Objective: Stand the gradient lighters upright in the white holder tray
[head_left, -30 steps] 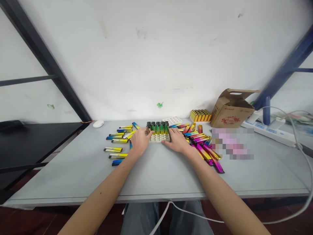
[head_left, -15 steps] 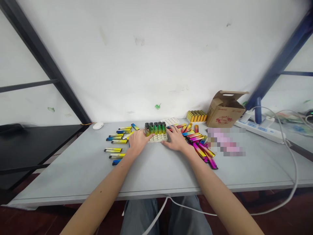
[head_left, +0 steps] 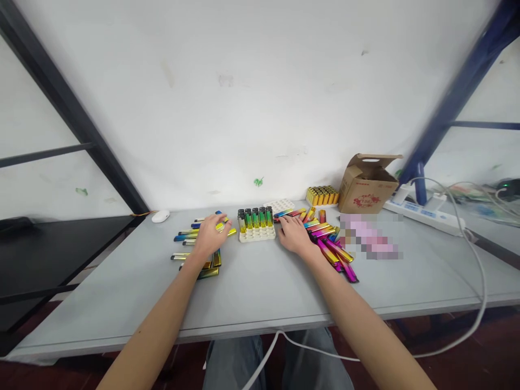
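A cream egg-crate-like tray (head_left: 257,236) stands in the middle of the table, its back rows filled with upright green-and-yellow lighters (head_left: 255,219) with black tops. My left hand (head_left: 211,236) reaches over the loose lighters (head_left: 208,274) to the left of the tray, fingers curved and apart; a yellow lighter end pokes out beside it. Whether it touches one is hidden. Just right of the tray lies my right hand (head_left: 294,235), palm down with fingers spread, its fingertips by a pile of shiny pink, gold and blue lighters (head_left: 328,250).
Behind the right pile stand a second tray of gold lighters (head_left: 322,196) and an open cardboard box (head_left: 368,189). A bare white tray (head_left: 279,206) lies by the wall. A power strip (head_left: 424,216) with white cables runs along the right. A white oval object (head_left: 160,216) sits far left.
My left hand has left the tray and moved left over the loose lighters. My right hand has come off the tray's right edge and rests slightly apart from it.
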### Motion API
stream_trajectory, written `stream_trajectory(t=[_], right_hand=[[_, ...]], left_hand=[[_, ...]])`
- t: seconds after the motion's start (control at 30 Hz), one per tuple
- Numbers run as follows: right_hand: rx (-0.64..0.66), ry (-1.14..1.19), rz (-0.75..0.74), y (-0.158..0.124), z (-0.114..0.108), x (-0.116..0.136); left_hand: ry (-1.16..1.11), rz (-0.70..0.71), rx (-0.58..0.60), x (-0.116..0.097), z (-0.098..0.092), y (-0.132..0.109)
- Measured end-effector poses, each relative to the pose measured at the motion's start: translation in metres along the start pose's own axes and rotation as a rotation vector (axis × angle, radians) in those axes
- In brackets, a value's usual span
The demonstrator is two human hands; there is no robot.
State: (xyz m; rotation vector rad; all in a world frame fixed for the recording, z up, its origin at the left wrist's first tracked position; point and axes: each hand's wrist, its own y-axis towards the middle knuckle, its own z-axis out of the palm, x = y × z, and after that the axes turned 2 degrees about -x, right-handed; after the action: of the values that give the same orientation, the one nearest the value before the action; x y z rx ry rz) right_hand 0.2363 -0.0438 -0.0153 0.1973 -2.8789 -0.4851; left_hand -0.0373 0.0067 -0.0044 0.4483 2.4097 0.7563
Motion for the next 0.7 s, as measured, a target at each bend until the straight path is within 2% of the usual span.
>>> stream_trajectory(t=[0.1,0.3,0.4,0.53,0.7], right_hand=[[-0.027,0.003,0.0,0.0,0.001,-0.001],[-0.047,-0.01,0.022,0.0,0.001,-0.005],[-0.046,-0.013,0.019,0.0,0.001,-0.005],[-0.038,-0.009,0.021,0.0,0.0,-0.004],[-0.043,0.025,0.03,0.0,0.002,-0.003]], left_hand=[[0.041,0.051,0.049,0.001,0.002,-0.001],[0.081,-0.048,0.063,0.019,-0.008,0.006],[0.103,0.033,0.119,0.027,-0.012,0.006],[0.173,0.156,0.223,0.026,-0.011,0.001],[0.252,0.156,0.254,0.023,-0.001,-0.005]])
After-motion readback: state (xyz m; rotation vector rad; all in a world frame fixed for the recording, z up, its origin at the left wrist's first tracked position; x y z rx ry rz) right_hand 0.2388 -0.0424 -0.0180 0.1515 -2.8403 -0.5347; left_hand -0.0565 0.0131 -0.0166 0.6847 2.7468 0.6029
